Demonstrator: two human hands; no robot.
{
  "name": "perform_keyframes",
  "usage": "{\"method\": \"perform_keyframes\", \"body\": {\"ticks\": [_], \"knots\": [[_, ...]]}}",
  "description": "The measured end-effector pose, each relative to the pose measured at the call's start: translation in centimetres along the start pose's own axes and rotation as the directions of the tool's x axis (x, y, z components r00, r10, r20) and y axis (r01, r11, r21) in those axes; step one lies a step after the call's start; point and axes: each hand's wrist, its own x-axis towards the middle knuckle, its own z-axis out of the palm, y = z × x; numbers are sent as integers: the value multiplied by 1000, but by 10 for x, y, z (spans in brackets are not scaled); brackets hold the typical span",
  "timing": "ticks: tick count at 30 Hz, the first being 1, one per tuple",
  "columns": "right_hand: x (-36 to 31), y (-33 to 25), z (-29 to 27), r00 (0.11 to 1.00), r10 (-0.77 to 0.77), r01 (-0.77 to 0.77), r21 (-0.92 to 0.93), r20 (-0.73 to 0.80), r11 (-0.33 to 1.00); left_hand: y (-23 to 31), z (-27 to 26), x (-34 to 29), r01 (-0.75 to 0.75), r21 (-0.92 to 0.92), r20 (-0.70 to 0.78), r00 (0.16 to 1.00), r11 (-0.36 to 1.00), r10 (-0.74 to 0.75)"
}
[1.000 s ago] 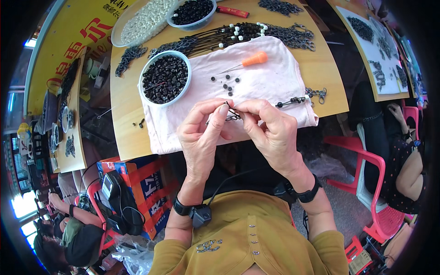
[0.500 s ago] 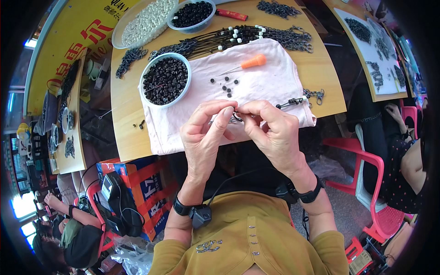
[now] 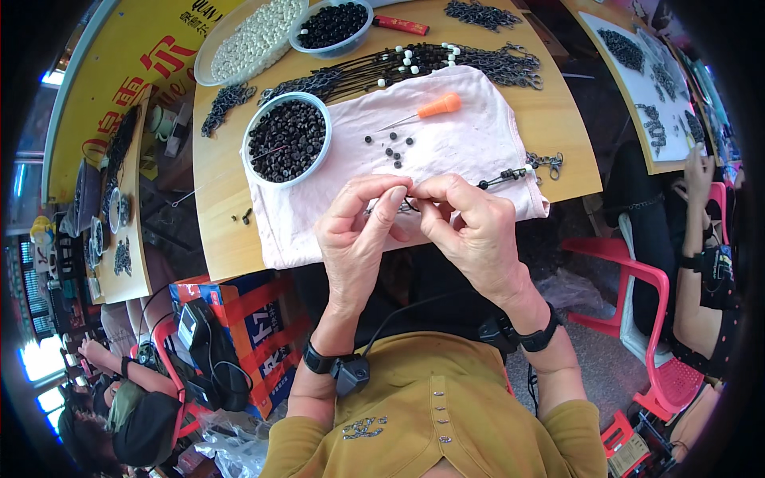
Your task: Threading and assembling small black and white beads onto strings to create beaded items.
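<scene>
Got a bead tub (image 3: 327, 137) at the left of the cloth (image 3: 478, 139), awl (image 3: 438, 105) to its right, loose beads (image 3: 391, 150) before that. Also got beaded cords (image 3: 370, 74) behind the cloth, another tub (image 3: 338, 52) behind those

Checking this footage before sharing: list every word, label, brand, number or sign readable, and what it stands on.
Exact wording is left uncopied.
Yellow flat board: large red characters, smaller black lettering.
Blue-and-orange cardboard box: large white lettering.
Red slim flat object: marks too small to read.
Pale rectangular panel, lower right: marks too small to read.
</scene>
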Motion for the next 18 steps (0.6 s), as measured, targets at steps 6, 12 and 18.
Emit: {"method": "perform_keyframes", "body": {"ticks": [6,12,18], "knots": [[0,0,3,1000,-9,9,-15,-8,1000,-9,-2,2,-85,-12,-15,996,996,84],[1,1,1,1000,16,-16,10,-17,1000,-1,1,3,-30,65,24,999,997,28],[2,1,0,999,49,-49,1,3,999,-5,0,4,-77,107,43,996,991,73]]}}
